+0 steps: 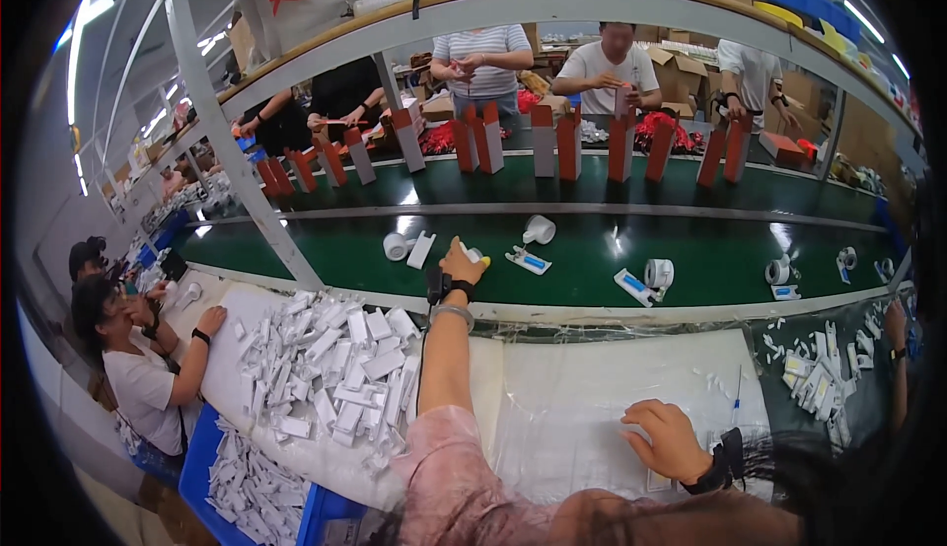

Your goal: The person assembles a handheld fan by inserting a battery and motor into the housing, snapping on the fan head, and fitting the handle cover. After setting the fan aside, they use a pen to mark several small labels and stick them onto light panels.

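Note:
My left hand (460,264) reaches out over the green conveyor belt (592,233). Its fingers are closed around a small white round part (474,254), mostly hidden by them; a yellow cover shows on one fingertip. Just left of that hand, a white round piece (396,246) and a white flat rectangular piece (421,250) lie on the belt. To its right is a white flat piece with a blue strip (529,261), beside a white ring-shaped part (539,229). My right hand (671,441) hovers low over or rests on the plastic-covered tabletop (572,388), fingers loosely bent and apart, holding nothing visible.
A heap of white plastic pieces (340,368) covers the table's left, above a blue bin (202,492) of similar parts. A screwdriver-like tool (736,398) lies at right, near another pile (824,373). Orange-and-white boxes (569,146) line the far belt; co-workers stand around. A metal post (237,142) rises at left.

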Demonstrator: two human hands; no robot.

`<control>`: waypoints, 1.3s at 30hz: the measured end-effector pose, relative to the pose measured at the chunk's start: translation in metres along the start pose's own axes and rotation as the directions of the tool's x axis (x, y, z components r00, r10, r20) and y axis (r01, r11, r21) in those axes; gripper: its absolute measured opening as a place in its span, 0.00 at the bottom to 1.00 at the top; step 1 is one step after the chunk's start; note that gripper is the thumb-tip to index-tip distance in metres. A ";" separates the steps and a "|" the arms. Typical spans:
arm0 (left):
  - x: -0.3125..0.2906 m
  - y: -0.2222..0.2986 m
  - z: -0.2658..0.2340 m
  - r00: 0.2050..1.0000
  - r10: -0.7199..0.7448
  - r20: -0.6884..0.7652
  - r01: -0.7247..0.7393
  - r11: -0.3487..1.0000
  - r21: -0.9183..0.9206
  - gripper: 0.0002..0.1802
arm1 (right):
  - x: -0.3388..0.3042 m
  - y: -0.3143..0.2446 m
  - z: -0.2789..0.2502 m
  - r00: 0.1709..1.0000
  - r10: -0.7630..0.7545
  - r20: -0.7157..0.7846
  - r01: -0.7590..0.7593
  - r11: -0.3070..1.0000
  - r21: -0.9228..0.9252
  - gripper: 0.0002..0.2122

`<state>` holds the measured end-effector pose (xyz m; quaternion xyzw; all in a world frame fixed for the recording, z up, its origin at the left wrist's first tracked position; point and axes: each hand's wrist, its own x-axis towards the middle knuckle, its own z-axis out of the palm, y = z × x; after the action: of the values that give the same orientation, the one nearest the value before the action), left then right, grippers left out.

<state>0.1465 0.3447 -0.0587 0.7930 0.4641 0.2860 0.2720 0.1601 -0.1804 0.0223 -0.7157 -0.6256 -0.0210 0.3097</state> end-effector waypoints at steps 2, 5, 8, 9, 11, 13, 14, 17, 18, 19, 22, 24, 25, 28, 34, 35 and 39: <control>-0.003 0.018 0.001 0.998 0.066 -0.001 -0.065 0.994 0.088 0.44 | -0.002 0.006 -0.002 1.000 0.023 -0.015 -0.023 1.000 -0.010 0.11; -0.018 0.015 0.000 0.963 0.252 -0.098 -0.223 0.946 0.236 0.37 | -0.002 0.009 -0.002 1.000 0.014 -0.013 -0.014 1.000 0.016 0.12; -0.039 0.032 0.007 0.946 0.316 -0.074 -0.266 0.886 0.380 0.31 | -0.001 0.008 0.001 1.000 0.001 0.001 -0.001 1.000 0.016 0.12; -0.041 0.025 0.008 0.947 0.309 -0.085 -0.254 0.888 0.384 0.31 | 0.001 0.006 0.001 1.000 -0.017 0.008 0.017 0.999 0.033 0.11; -0.046 0.015 0.009 0.962 0.222 -0.157 -0.160 0.929 0.333 0.32 | 0.005 0.004 -0.003 0.999 -0.049 0.017 0.048 0.998 0.048 0.11; -0.069 0.036 0.009 0.968 0.227 -0.105 -0.193 0.945 0.264 0.33 | 0.003 0.005 -0.003 1.000 -0.002 0.000 0.002 0.997 0.080 0.11; -0.082 0.042 0.009 0.975 0.221 -0.022 -0.215 0.964 0.156 0.35 | 0.003 0.005 -0.002 1.000 -0.004 -0.001 0.004 0.997 0.081 0.11; -0.125 0.060 -0.007 0.908 0.346 0.237 -0.294 0.928 -0.229 0.40 | 0.003 0.005 0.001 0.986 0.165 0.024 -0.165 0.940 0.297 0.12; -0.146 0.067 -0.010 0.874 0.397 0.279 -0.291 0.889 -0.352 0.42 | 0.004 0.004 0.004 0.974 0.224 0.036 -0.219 0.885 0.411 0.13; -0.168 0.077 -0.016 0.838 0.448 0.313 -0.275 0.841 -0.466 0.44 | 0.006 0.007 0.009 0.959 0.279 0.056 -0.266 0.811 0.522 0.14; -0.241 0.116 -0.049 0.751 0.528 0.396 -0.243 0.779 -0.578 0.47 | 0.009 0.011 0.016 0.923 0.373 0.098 -0.354 0.717 0.601 0.17; -0.280 0.124 -0.061 0.677 0.578 0.456 -0.214 0.747 -0.630 0.48 | 0.012 0.011 0.022 0.907 0.401 0.126 -0.376 0.641 0.669 0.18; -0.297 0.123 -0.060 0.626 0.632 0.457 -0.231 0.711 -0.665 0.49 | 0.014 0.011 0.026 0.890 0.430 0.154 -0.396 0.559 0.729 0.19; -0.341 0.133 -0.071 0.513 0.753 0.413 -0.557 0.657 -0.507 0.49 | 0.010 0.020 0.034 0.829 0.499 0.253 -0.416 0.249 0.874 0.18; -0.363 0.139 -0.076 0.409 0.861 0.301 -0.675 0.508 -0.535 0.45 | 0.015 0.017 0.031 0.834 0.474 0.283 -0.358 0.074 0.931 0.12; -0.363 0.140 -0.078 0.404 0.861 0.308 -0.651 0.507 -0.565 0.45 | 0.016 0.016 0.029 0.831 0.477 0.285 -0.360 0.072 0.930 0.12; -0.341 0.125 -0.070 0.551 0.810 0.201 -0.658 0.569 -0.492 0.44 | 0.014 0.010 0.017 0.885 0.419 0.205 -0.348 0.302 0.887 0.08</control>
<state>0.0318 -0.0006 0.0081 0.8903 -0.0471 0.2829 0.3537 0.1656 -0.1600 0.0101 -0.5578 -0.3354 0.3716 0.6621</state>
